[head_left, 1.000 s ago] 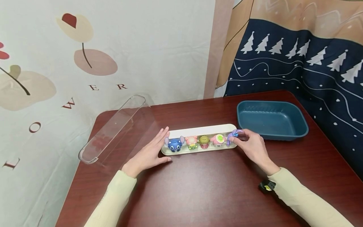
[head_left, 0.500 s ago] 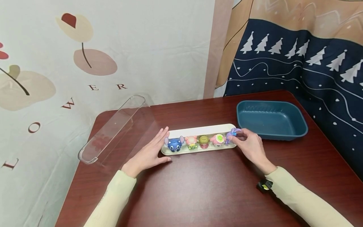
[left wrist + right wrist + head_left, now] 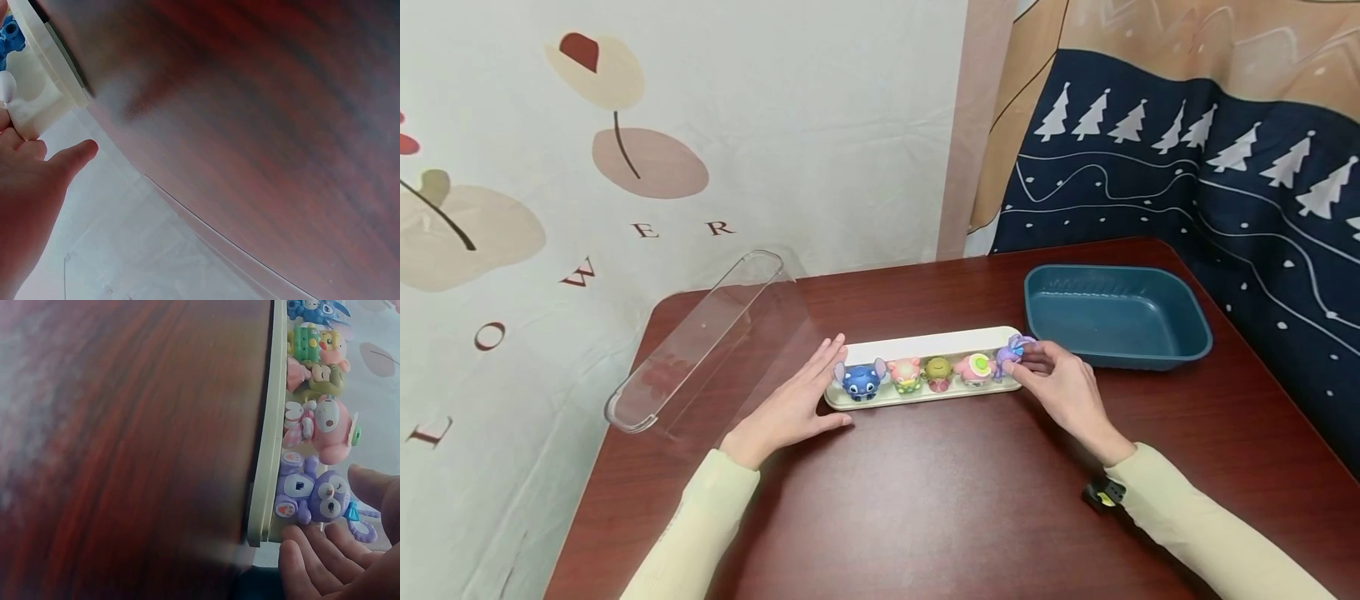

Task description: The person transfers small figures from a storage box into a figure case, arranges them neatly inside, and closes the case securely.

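Note:
A long cream tray [image 3: 917,343] holds several small cartoon figurines in a row. From the left they are a blue figurine [image 3: 861,381], a pink and green one [image 3: 907,375], an olive-green one [image 3: 937,374] and a pink one [image 3: 974,368]. At the right end sits a purple rabbit figurine [image 3: 325,497] with long ears and a blue bow. My right hand [image 3: 1067,387] holds this rabbit with thumb and fingers at its head and side. The left hand [image 3: 793,408] rests straight-fingered against the tray's left end, thumb spread toward the front.
A clear plastic cover [image 3: 700,342] lies at the table's back left corner, against the wall cloth. At the back right stands a dark teal basin [image 3: 1116,362], close to the tray's right end. All this is on a dark red wooden table [image 3: 895,492].
The purple rabbit figurine has shifted slightly left into the row and turned more upright, with my right hand moving along with it. My left hand has kept its place.

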### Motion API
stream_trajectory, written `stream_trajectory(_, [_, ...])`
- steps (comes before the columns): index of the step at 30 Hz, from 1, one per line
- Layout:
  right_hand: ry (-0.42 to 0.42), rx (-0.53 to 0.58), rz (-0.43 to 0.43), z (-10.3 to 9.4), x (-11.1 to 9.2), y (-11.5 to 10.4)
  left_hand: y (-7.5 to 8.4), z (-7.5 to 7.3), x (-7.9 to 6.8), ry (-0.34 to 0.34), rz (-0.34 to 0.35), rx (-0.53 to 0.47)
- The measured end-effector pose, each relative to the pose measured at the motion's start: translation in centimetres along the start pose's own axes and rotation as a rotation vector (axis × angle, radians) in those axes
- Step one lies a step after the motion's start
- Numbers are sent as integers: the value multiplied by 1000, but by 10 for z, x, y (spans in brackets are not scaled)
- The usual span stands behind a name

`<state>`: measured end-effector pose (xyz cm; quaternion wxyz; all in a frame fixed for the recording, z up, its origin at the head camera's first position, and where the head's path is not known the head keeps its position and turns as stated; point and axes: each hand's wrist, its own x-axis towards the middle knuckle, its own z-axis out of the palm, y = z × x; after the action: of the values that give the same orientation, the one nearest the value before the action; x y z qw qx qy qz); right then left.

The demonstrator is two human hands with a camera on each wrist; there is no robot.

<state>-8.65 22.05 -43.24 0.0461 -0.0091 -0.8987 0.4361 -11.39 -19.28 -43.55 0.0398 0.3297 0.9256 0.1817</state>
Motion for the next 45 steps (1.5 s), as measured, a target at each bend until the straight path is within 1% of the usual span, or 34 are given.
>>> stream_trajectory(4, [-14, -10, -3, -4, -3, 1, 0, 0, 0, -5, -3, 4])
stream_trajectory(8, [-8, -27, -3, -10, -7, 3, 2, -2, 0, -12, -5, 4])
stream_trajectory(13, [48, -49, -6, -25, -14, 3, 2, -5, 0, -32, -8, 5])
stream_trajectory(17, [104, -68, -54, -35, -17, 2, 2, -6, 0, -33, -14, -1])
stream_trajectory(21, [154, -90, -104, -41, -16, -1, 3, -6, -1, -34, -27, -7])
stream_trajectory(25, [184, -111, -126, -45, -13, -4, 5, -7, -2, -30, -28, -3])
stream_trajectory(29, [184, -132, -145, -48, -9, -7, 7, -11, -5, -8, -28, -4])
stream_trajectory(33, [162, -156, -184, -49, -3, -9, 9, -18, -12, 37, -30, 18])
stream_trajectory(35, [154, -167, -206, -49, 0, -10, 10, -22, -16, 67, -29, 45])
stream_trajectory(39, [149, -177, -248, -47, 4, -12, 12, -30, -27, 147, -15, 107])
stream_trajectory(42, [146, -172, -272, -46, 7, -14, 13, -36, -35, 248, 4, 144])
stream_trajectory(45, [134, -161, -296, -45, 11, -17, 13, -42, -44, 386, 21, 169])
